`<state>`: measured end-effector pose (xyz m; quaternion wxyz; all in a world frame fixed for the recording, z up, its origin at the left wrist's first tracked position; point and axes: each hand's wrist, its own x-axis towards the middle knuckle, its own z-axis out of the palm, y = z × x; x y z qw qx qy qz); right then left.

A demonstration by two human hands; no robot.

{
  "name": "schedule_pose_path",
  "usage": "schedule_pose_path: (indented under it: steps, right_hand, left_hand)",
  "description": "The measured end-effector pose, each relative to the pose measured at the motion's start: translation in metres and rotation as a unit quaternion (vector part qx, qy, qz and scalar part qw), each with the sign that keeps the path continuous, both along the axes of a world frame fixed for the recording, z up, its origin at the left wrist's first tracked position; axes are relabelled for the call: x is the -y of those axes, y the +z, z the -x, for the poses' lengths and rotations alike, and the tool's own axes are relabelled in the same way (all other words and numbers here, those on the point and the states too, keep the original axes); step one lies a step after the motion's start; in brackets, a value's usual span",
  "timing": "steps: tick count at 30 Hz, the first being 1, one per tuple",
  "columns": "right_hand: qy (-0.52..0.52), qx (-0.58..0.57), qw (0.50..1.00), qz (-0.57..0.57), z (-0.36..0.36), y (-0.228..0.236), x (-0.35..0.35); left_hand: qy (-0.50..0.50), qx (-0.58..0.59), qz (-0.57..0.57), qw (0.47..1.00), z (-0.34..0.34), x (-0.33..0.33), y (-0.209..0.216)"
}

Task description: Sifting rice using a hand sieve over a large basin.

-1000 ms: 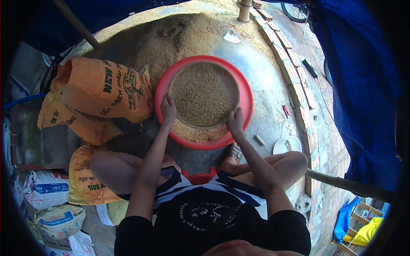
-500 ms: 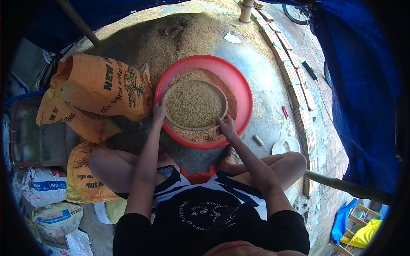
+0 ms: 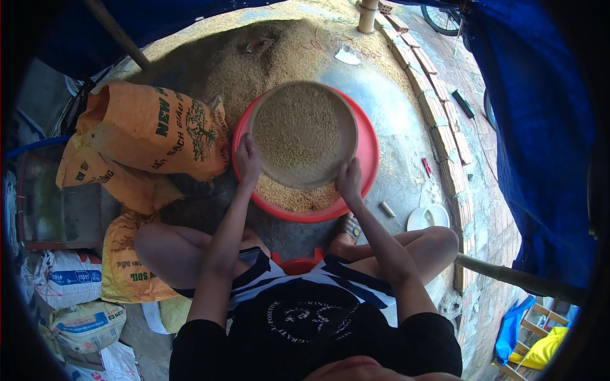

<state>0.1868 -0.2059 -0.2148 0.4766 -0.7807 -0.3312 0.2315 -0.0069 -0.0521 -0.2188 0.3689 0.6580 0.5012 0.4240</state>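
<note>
Both my hands grip the rim of a round sieve (image 3: 302,171), one at each side. My left hand (image 3: 248,154) is closed on its left edge, and my right hand (image 3: 349,180) on its lower right edge. Loose husk-like grain (image 3: 298,127) lies spread inside the sieve, partly blurred by motion. Beneath it stands a wide red basin (image 3: 370,152), mostly covered by the sieve. More pale grain (image 3: 295,198) shows in the basin below the sieve's near edge.
Orange sacks (image 3: 146,130) stand left of the basin. A heap of grain (image 3: 241,63) spreads over the floor beyond. To the right lie a white bowl (image 3: 428,218), a small cylinder (image 3: 387,209), a red-handled tool (image 3: 426,166) and a row of bricks (image 3: 438,140).
The sieve has risen and tilted, moving farther from me, and now covers more of the basin. Its grain has shifted and spread. Both hands have moved with the rim.
</note>
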Motion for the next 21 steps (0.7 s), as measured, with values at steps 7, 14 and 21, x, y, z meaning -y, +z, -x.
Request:
schedule_pose_path:
  steps: [7,14,21]
  right_hand:
    - [-0.004,0.084,0.996,-0.019,-0.008,-0.018,-0.003]
    - [0.040,-0.109,0.985,0.128,-0.007,-0.037,0.008]
    - [-0.011,0.056,0.992,-0.113,0.013,0.029,-0.002]
  left_hand:
    - [-0.016,-0.002,0.008,1.000,-0.003,-0.003,0.008]
    - [-0.008,-0.183,0.153,0.971,0.010,0.001,-0.048]
    - [0.022,0.055,-0.028,0.998,-0.002,0.003,0.043]
